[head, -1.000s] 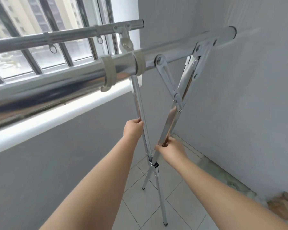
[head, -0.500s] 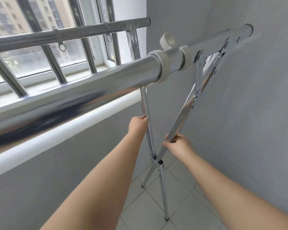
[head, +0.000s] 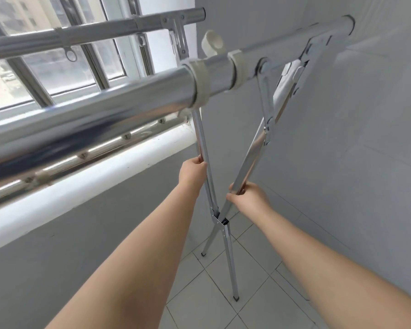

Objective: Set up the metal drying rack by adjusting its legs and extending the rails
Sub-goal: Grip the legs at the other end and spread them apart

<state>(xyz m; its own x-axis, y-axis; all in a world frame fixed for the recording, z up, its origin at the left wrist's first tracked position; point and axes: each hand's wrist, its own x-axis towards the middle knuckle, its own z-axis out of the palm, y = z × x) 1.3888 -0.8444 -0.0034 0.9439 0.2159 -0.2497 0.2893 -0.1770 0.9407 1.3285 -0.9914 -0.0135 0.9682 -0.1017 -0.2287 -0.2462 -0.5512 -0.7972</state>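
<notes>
Nearest the camera, two bare forearms reach forward over the pale grey tiled floor (head: 223, 288) to one end of the shiny metal drying rack (head: 133, 103), which stands in a narrow space between a barred window and a grey wall. The left hand (head: 192, 172) is closed around the straight chrome leg bar (head: 203, 143) on the window side, and the right hand (head: 248, 197) is closed around the slanted chrome leg bar (head: 249, 160) on the wall side, both gripping just above the small hinged joint (head: 220, 220) where the two bars cross. Below that joint both feet splay apart and appear to rest on the tiles, so this end frame looks opened into its X, though whether the folding brace (head: 266, 108) higher up is locked cannot be told. Beyond, the thick polished steel rail (head: 105, 115) shows a thinner tube emerging past two white plastic collars (head: 199, 84), suggesting partial extension at least; a second thinner rail (head: 93, 32) runs by the window. The rack's other end is out of view, so leg-setting likely remains there.
</notes>
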